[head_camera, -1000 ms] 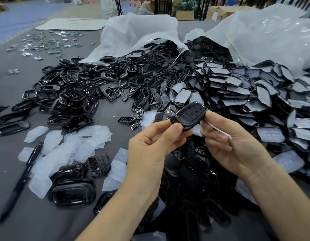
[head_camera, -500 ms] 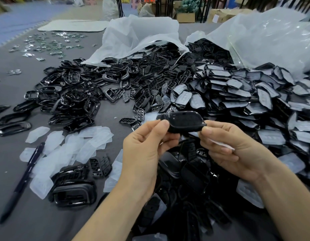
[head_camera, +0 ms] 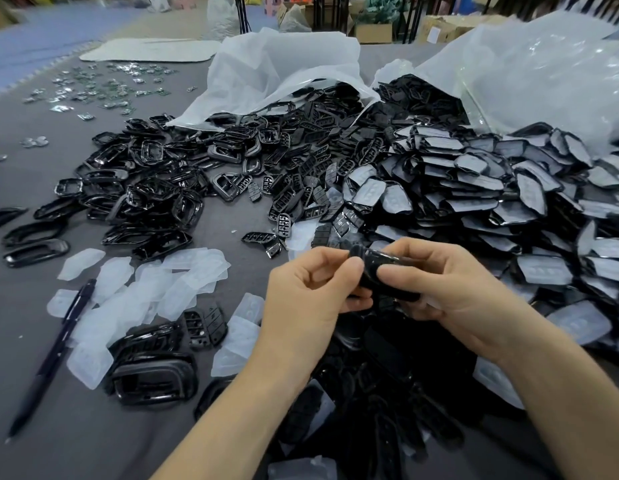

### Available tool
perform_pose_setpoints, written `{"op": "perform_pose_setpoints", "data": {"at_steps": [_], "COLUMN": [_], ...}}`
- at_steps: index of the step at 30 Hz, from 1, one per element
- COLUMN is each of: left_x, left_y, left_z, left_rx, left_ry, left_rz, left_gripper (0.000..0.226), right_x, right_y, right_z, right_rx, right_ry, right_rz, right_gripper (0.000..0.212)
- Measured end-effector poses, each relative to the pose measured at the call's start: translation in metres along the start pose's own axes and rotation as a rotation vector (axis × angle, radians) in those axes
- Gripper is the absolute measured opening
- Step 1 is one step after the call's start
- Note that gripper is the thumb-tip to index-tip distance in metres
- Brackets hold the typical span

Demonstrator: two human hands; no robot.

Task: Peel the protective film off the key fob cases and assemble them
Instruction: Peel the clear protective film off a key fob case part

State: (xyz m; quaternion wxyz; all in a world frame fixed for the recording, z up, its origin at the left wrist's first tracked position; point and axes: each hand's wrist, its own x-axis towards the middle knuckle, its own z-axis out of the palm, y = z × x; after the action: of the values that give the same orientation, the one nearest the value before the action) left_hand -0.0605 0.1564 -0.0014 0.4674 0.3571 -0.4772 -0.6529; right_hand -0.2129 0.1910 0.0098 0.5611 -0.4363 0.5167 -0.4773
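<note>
Left hand [head_camera: 311,292]: fingers curled in, with the thumb and forefinger pinching the left end of a black key fob case [head_camera: 372,268].
Right hand [head_camera: 450,292]: closed round the right end of the same case, thumb pressed across its near face and the other fingers wrapped behind it.
Key fob case: held between both hands in the middle of the scene, raised above the table. It is blurred, so I cannot tell whether any film is on it.
Film-covered cases [head_camera: 491,188]: a large heap to the right and far side of the hands, most with a pale film face up.
Peeled film [head_camera: 145,292]: loose milky pieces lying overlapped on the table, left of the hands.
Black frames [head_camera: 145,188]: a heap of glossy open frames at far left of centre, with one larger frame [head_camera: 152,379] lying near, among the film pieces.
Button pads [head_camera: 206,323]: two small black pads side by side, between the peeled film and the left hand.
Pen [head_camera: 51,355]: dark, lying diagonally at the near left, its upper end resting on the film.
Plastic bags [head_camera: 287,71]: white and clear bags on the far side, with black parts spilling from their mouths.
Table [head_camera: 41,427]: covered in grey cloth.
</note>
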Motion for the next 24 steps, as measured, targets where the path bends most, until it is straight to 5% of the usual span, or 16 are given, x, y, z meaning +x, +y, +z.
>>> {"op": "perform_pose_setpoints", "data": {"at_steps": [5, 16, 20, 24], "left_x": [0.0004, 0.0000, 0.0010, 0.0036], "left_y": [-0.0055, -0.0065, -0.0057, -0.0035], "left_z": [-0.0009, 0.0005, 0.0005, 0.0001], "left_rx": [0.094, 0.096, -0.013, -0.137], "left_ry": [-0.001, 0.002, 0.009, 0.034], "left_rz": [0.104, 0.147, 0.084, 0.029], "left_gripper": [0.018, 0.024, 0.014, 0.011], "right_x": [0.0020, 0.0053, 0.0050, 0.0045], "right_y": [0.0009, 0.0098, 0.0070, 0.0015], "right_z": [0.0008, 0.0019, 0.0019, 0.0007], "right_rx": [-0.042, -0.284, -0.087, 0.118], "right_ry": [0.108, 0.179, 0.188, 0.225], "right_rz": [-0.155, -0.203, -0.204, -0.266], "right_gripper": [0.007, 0.031, 0.014, 0.021]}}
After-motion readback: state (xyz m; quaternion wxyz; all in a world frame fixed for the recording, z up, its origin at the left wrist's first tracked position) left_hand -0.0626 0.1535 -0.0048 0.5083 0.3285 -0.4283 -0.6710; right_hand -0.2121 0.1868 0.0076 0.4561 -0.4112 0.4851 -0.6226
